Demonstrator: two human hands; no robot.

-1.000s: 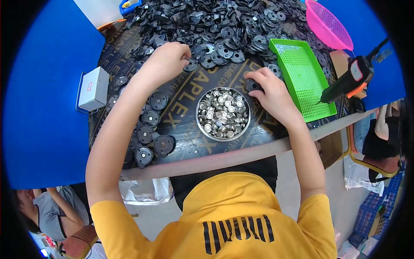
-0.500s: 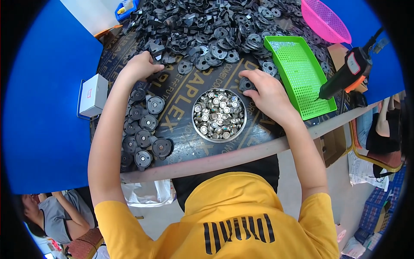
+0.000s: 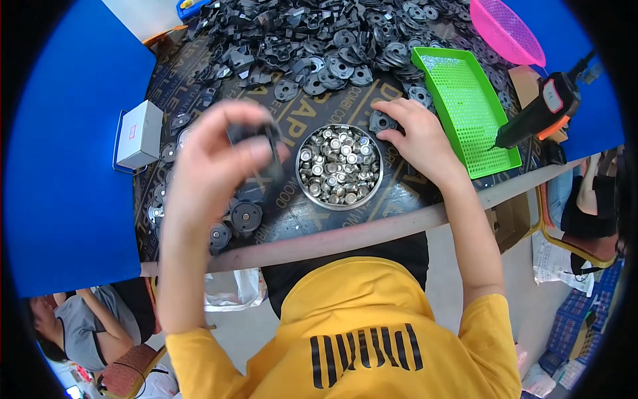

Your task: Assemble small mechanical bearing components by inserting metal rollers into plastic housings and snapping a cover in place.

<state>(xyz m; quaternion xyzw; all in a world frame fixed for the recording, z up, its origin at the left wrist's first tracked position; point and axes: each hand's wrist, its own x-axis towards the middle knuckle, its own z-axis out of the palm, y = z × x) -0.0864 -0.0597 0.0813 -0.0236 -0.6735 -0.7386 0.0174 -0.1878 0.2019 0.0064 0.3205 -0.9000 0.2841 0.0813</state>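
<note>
My left hand (image 3: 222,156), smeared by motion, is raised over the left of the table. Its fingers pinch a black plastic housing (image 3: 271,149), tilted and blurred. My right hand (image 3: 419,130) rests right of the round tin, thumb and fingers closed on a black round plastic part (image 3: 382,122) with a hole in it. Between the hands stands the round tin (image 3: 297,174), full of small shiny metal parts (image 3: 340,163). Below and beside my left forearm lie several assembled black round parts (image 3: 246,216) with silver centres, partly hidden by the arm.
A big heap of black plastic parts (image 3: 319,46) covers the far table. At right are a green perforated tray (image 3: 458,113), a pink basket (image 3: 508,33) and a black electric screwdriver (image 3: 541,110) above the tray. A white box (image 3: 139,136) stands far left.
My left hand has come back from the heap's near left edge toward me, carrying a black housing. My right hand stays by the tin with its part.
</note>
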